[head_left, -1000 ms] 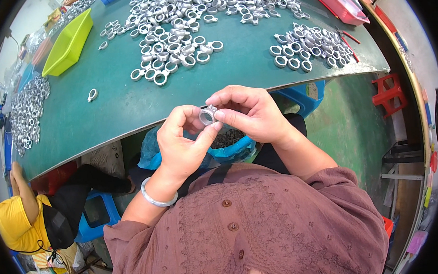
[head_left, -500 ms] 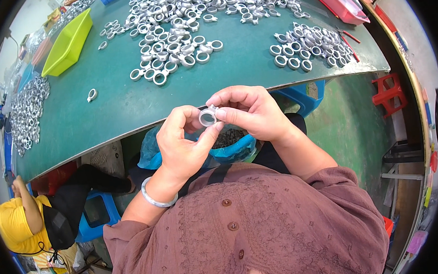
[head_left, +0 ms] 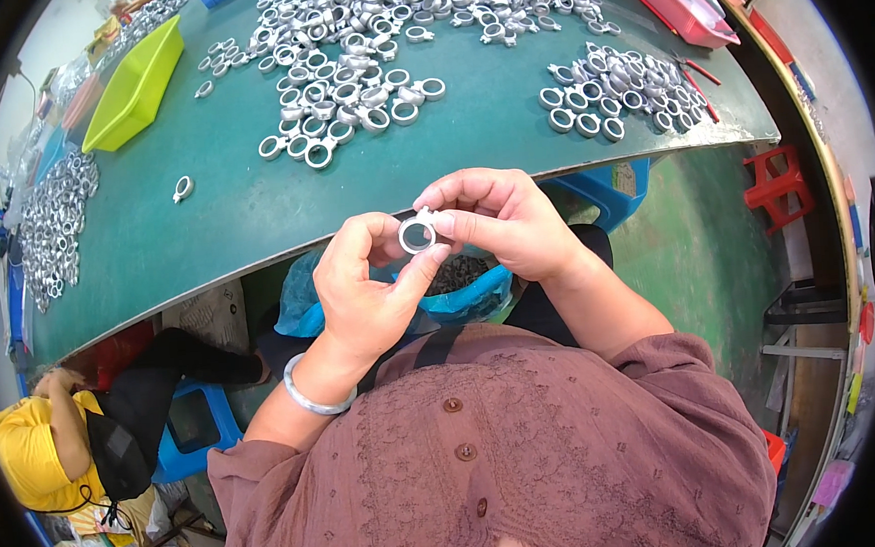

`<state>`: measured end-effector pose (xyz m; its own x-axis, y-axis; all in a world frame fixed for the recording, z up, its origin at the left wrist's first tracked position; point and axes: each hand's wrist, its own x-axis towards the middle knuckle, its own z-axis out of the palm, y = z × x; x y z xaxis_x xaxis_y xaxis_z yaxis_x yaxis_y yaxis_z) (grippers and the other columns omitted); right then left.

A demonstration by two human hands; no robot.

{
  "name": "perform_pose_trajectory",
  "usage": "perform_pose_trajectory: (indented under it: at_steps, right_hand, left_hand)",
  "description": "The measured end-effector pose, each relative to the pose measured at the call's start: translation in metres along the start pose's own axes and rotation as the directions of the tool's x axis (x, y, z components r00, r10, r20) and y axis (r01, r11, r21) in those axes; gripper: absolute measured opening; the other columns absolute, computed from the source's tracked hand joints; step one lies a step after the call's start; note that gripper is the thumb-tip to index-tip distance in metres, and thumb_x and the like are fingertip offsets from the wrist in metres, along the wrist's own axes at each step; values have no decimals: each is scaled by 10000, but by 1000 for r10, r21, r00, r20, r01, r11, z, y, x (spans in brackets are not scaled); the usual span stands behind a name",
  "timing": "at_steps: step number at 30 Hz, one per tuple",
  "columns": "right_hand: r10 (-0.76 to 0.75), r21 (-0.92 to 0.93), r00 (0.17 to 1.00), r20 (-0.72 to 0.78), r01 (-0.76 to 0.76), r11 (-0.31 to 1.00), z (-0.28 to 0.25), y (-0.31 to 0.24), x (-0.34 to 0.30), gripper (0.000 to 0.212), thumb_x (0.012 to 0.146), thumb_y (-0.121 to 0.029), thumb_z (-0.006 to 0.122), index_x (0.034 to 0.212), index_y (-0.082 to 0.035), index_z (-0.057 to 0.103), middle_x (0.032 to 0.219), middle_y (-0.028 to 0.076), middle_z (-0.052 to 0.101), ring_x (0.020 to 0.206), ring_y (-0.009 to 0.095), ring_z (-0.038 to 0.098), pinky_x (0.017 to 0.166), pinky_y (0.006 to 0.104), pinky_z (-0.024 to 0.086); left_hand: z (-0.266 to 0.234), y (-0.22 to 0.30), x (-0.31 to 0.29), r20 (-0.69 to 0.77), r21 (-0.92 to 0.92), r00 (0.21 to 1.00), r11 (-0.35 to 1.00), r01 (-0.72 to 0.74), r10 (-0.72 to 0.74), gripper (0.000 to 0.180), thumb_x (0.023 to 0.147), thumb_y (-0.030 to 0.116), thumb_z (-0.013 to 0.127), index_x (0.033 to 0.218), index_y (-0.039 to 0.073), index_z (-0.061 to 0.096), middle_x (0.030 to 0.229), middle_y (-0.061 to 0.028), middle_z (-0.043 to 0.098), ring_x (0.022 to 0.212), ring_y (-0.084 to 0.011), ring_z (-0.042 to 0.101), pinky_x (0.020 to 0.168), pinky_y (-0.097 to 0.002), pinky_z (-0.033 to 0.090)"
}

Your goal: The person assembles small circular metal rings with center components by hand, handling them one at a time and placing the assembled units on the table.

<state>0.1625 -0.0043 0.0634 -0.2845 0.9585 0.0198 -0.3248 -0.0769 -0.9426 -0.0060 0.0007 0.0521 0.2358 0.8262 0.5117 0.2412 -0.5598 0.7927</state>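
Between both my hands is one silver metal ring with a small lug on its upper side. My left hand pinches it from the left and below with thumb and fingers. From the right, my right hand grips it near the lug, thumb pressed on it. The ring is held upright just off the table's front edge, its opening facing me. Below my hands, a blue plastic bag holds small dark grey pieces; my hands hide part of it.
Similar rings lie in a large pile and a smaller right-hand pile on the green table. Red-handled pliers lie beside the latter. A lone ring, a lime tray and a yellow-shirted co-worker are left.
The ring has turned slightly in my fingers, so its opening shows rounder. My hands stay in nearly the same place. The co-worker's arm at the left has shifted.
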Motion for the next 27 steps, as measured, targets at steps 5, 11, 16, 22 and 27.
perform_pose_trajectory:
  at_steps: [5, 11, 16, 22, 27]
  right_hand:
    - [0, 1, 1000, -13, 0, 1000, -2, 1, 0, 167, 809, -83, 595, 953, 1, 600, 822, 21, 612, 708, 56, 546, 639, 192, 446]
    - [-20, -11, 1000, -23, 20, 1000, -3, 1, 0, 161, 812, -80, 589, 950, 2, 606, 817, 22, 612, 699, 59, 544, 643, 196, 450]
    - [-105, -40, 994, -7, 105, 994, -2, 1, -1, 159, 807, -52, 586, 949, 16, 605, 847, 37, 609, 741, 83, 561, 683, 210, 457]
    - [-268, -241, 960, 87, 281, 929, -6, 2, 0, 162, 785, -14, 598, 944, 11, 611, 898, 47, 584, 821, 104, 562, 733, 225, 455]
    - [-242, -142, 969, 51, 247, 959, -5, 7, -1, 212, 783, -12, 608, 993, 1, 591, 887, 35, 582, 809, 92, 554, 725, 222, 453]
  left_hand:
    - [0, 0, -2, 9, -6, 1000, 1000, 4, -4, 278, 657, 95, 744, 816, 24, 528, 664, -30, 568, 575, -70, 526, 518, -199, 425]
    - [0, -2, -5, 146, -438, 971, 868, 234, -188, 246, 762, 36, 641, 954, 15, 487, 758, -32, 570, 674, -83, 545, 620, -208, 460]
    - [-2, -1, -3, 294, -660, 895, 606, 444, -335, 144, 828, 19, 557, 948, 7, 478, 838, -52, 593, 724, -98, 567, 637, -220, 473]
    - [2, -8, -7, 81, -456, 988, 877, 151, -128, 315, 778, -39, 586, 1036, 29, 418, 929, -95, 557, 838, -138, 566, 736, -251, 470]
    - [2, -5, -5, 41, -358, 999, 933, 24, -10, 478, 722, -63, 627, 1115, 37, 375, 919, -82, 530, 836, -131, 539, 756, -259, 450]
